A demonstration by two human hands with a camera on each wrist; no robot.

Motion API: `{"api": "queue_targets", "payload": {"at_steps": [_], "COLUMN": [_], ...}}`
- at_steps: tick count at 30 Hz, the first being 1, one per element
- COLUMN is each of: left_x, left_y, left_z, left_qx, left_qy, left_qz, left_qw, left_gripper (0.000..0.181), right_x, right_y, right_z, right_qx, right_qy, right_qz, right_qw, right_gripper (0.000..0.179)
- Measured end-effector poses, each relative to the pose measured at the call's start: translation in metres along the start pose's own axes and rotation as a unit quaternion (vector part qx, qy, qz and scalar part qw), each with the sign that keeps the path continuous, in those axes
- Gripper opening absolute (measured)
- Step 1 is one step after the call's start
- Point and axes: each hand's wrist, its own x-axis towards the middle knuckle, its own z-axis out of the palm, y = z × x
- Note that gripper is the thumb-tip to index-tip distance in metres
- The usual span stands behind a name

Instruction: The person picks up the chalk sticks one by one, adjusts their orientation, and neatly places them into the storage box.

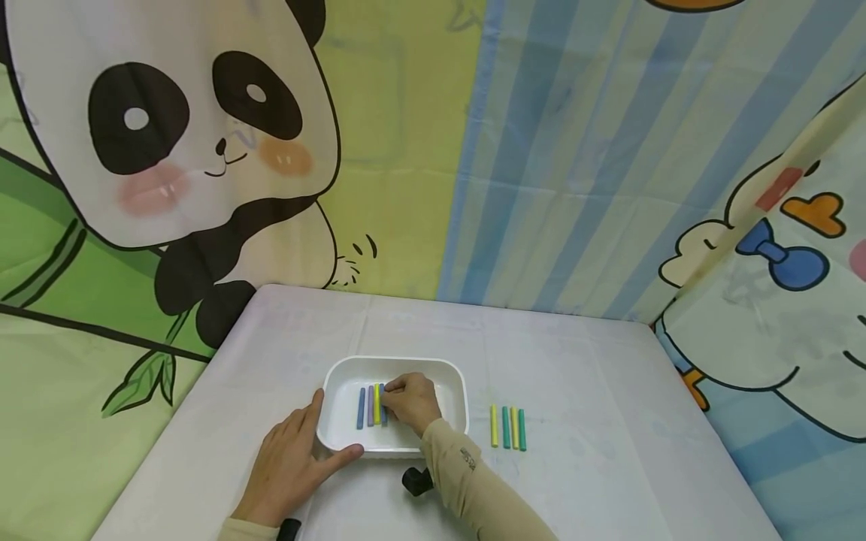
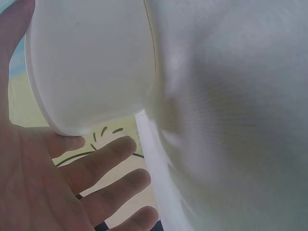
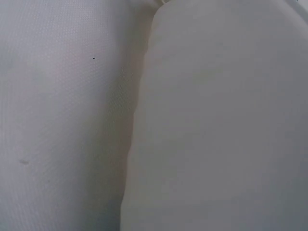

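Observation:
A white tray (image 1: pixel 392 454) stands on the table with a short row of chalk sticks in it: a blue stick (image 1: pixel 361 409), a purple stick (image 1: pixel 370 407), a yellow stick (image 1: pixel 376 403) and another blue stick (image 1: pixel 384 417) at the right. My right hand (image 1: pixel 411 402) reaches over the tray and pinches the top of that rightmost blue stick between thumb and fingertips. My left hand (image 1: pixel 287 458) spreads round the tray's front left corner, thumb along the front rim and index finger at the left side. In the left wrist view its fingers (image 2: pixel 103 161) are straight beside the tray (image 2: pixel 91 62).
Right of the tray, yellow chalk (image 1: pixel 494 426) and green chalk (image 1: pixel 506 427) sticks lie in a row on the white tablecloth (image 1: pixel 595 451). A small black object (image 1: pixel 416 481) shows by the right sleeve. Cartoon-printed curtains (image 1: pixel 399 150) hang behind and beside the table.

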Motion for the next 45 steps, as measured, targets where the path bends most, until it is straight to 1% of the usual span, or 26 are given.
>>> {"api": "queue_targets", "payload": {"at_steps": [4,7,9,16,26,30,38,45], "left_x": [0.000,0.000,0.000,0.000,0.000,-0.001,-0.001,0.000], "left_y": [0.001,0.002,0.002,0.000,0.000,0.001,0.002,0.002], "left_z": [-0.001,-0.002,-0.002,-0.001,0.000,-0.001,-0.002,-0.002], "left_qx": [-0.004,-0.005,-0.005,-0.003,0.002,0.001,-0.001,-0.002], "left_qy": [-0.006,-0.009,-0.009,-0.004,-0.013,-0.014,-0.013,-0.012], "left_qz": [-0.007,-0.010,-0.010,-0.005,-0.008,-0.009,-0.013,-0.012], "left_qw": [1.0000,0.9999,0.9999,1.0000,0.9999,0.9999,0.9998,0.9998], "left_gripper": [0.121,0.121,0.121,0.120,0.122,0.122,0.122,0.122], "right_x": [0.001,0.002,0.003,0.006,0.003,0.003,0.000,-0.006], "right_y": [0.000,0.001,0.001,0.002,0.002,0.002,0.000,-0.003], "right_z": [0.001,0.002,0.003,0.006,0.005,0.004,-0.001,-0.008], "right_qx": [-0.014,-0.023,-0.028,-0.058,-0.075,-0.065,-0.024,-0.018], "right_qy": [0.006,0.007,0.006,0.004,0.002,0.000,-0.008,-0.004], "right_qz": [-0.002,0.004,0.009,0.002,0.005,0.004,0.016,0.001], "right_qw": [0.9999,0.9997,0.9995,0.9983,0.9972,0.9979,0.9996,0.9998], "right_gripper": [0.015,0.014,0.015,0.012,0.009,0.009,0.012,0.014]}}
